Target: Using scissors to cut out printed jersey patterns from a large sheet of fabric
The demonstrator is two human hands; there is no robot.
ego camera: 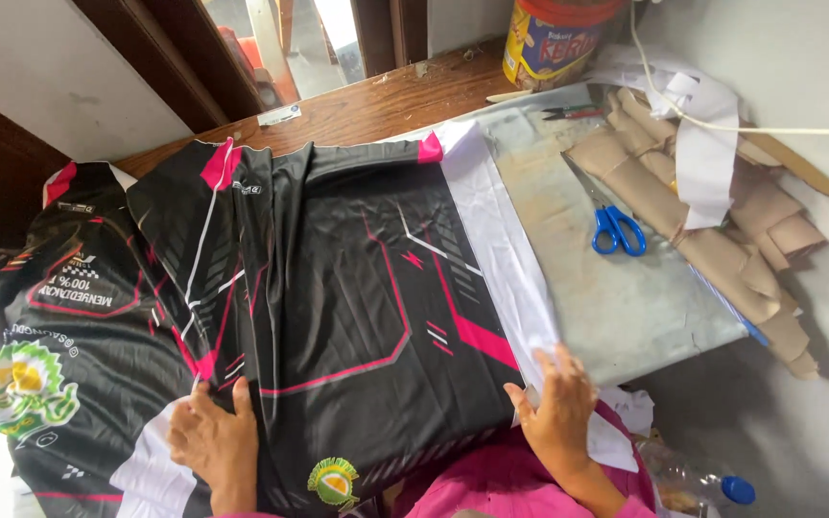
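A black fabric sheet [338, 278] printed with pink and white lines lies spread over a metal-topped table [626, 307]. Its white border strip [506, 259] runs along the right side. My left hand [215, 436] presses flat on the near left part of the fabric, fingers apart. My right hand [556, 403] rests on the near end of the white border at the table's front edge, fingers spread. More printed black fabric [59, 326] with green and yellow logos hangs off to the left.
Blue-handled scissors [616, 225] lie on the bare metal to the right. Folded brown paper pieces [722, 230] and white paper strips [702, 144] are piled at the far right. A plastic tub [554, 43] stands at the back, a plastic bottle [698, 480] lies on the floor.
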